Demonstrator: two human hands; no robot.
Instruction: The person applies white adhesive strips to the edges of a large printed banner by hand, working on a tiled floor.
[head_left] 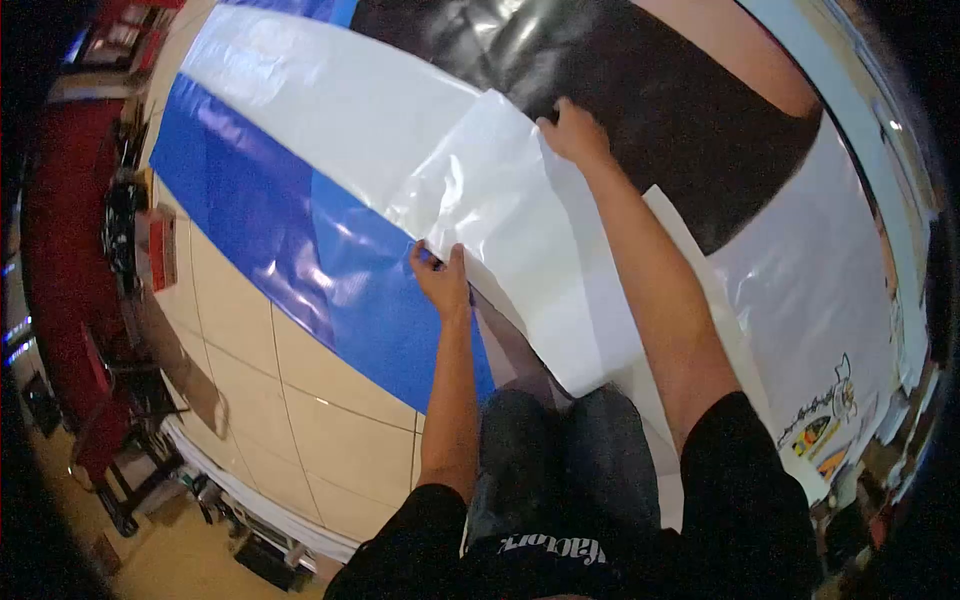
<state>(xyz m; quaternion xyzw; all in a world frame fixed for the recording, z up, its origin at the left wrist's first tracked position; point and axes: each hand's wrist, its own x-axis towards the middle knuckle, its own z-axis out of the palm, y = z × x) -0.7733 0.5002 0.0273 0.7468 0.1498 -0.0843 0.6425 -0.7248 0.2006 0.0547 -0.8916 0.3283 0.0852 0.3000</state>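
Note:
A large glossy printed sheet lies on the floor, with a blue band [250, 210], a white part [300, 95] and a black area [690, 120]. Over it is a white sheet piece [540, 240] with creases, its lower end by my knees. My left hand [440, 279] is at the border of the blue band and the white piece, thumb and forefinger apart around a small dark thing I cannot make out. My right hand [577, 132] touches the upper edge of the white piece beside the black area, its fingers curled; what they hold is hidden.
Beige floor tiles [330, 450] show at the lower left. Beyond them are a dark chair [130, 390], a red box [162, 250] and a red cloth [65, 250]. A white printed sheet [810, 300] with a small coloured drawing lies at the right.

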